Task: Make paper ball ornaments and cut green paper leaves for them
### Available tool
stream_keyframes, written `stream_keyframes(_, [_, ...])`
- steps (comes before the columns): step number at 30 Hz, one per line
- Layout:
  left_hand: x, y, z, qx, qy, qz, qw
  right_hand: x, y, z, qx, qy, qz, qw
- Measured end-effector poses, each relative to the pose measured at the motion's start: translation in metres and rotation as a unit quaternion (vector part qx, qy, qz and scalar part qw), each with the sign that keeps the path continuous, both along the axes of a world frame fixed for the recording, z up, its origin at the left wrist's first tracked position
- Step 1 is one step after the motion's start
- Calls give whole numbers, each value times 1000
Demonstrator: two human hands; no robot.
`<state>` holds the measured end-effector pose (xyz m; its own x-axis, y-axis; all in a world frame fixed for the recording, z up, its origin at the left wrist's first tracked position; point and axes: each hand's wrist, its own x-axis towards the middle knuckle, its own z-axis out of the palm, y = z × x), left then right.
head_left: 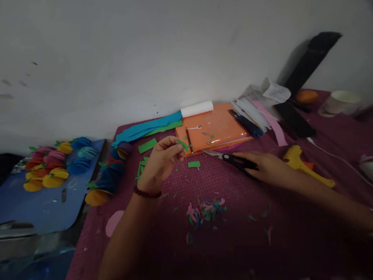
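Pinched between the thumb and fingers of my left hand [165,158] is a small green paper piece [182,144]. My right hand [264,167] is closed around the black handles of small scissors [239,162], whose blades point left toward my left hand without touching it. Below the blades, a green paper rectangle [194,164] lies on the maroon cloth [229,235]. More green strips [141,167] lie to the left of my left hand. Nearer to me is a pile of coloured paper scraps [208,210].
Colourful paper ornaments [54,177] sit on a blue board [41,204] at left. Behind my hands lie an orange folder [215,123], blue strips [151,124] and a cutter [247,123]. A yellow glue gun [295,159], phone [294,120] and cup [343,102] are at right.
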<state>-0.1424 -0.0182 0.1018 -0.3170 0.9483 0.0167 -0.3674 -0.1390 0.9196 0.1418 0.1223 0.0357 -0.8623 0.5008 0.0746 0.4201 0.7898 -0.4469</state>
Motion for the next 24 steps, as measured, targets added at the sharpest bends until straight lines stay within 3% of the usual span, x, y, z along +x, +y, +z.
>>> stream_keyframes(4, [24,-33,-27,-47,-20,-32,998,40,-14,-23,87,-40,-20,995])
stream_keyframes(8, [38,-50,-53,-67,-6,-47,997,27,-36,-10,101,19,-45,994])
stream_keyframes(10, [42,-53,-62,-50,21,-39,998,3,-52,1,15,104,-65,992])
stream_keyframes(11, [43,-53,-64,-36,37,-30,998,-11,-61,5,-71,139,-48,987])
stream_keyframes(13, [45,-54,-68,-5,66,-15,998,-38,-77,12,-260,189,3,947])
stream_keyframes(15, [46,-55,-68,16,85,-10,996,-61,-87,15,-387,196,54,899])
stream_keyframes(18, [48,-56,-67,23,96,-11,995,-79,-93,18,-466,198,91,857])
stream_keyframes(24, [50,-56,-70,7,68,13,998,-86,-89,15,-504,207,66,836])
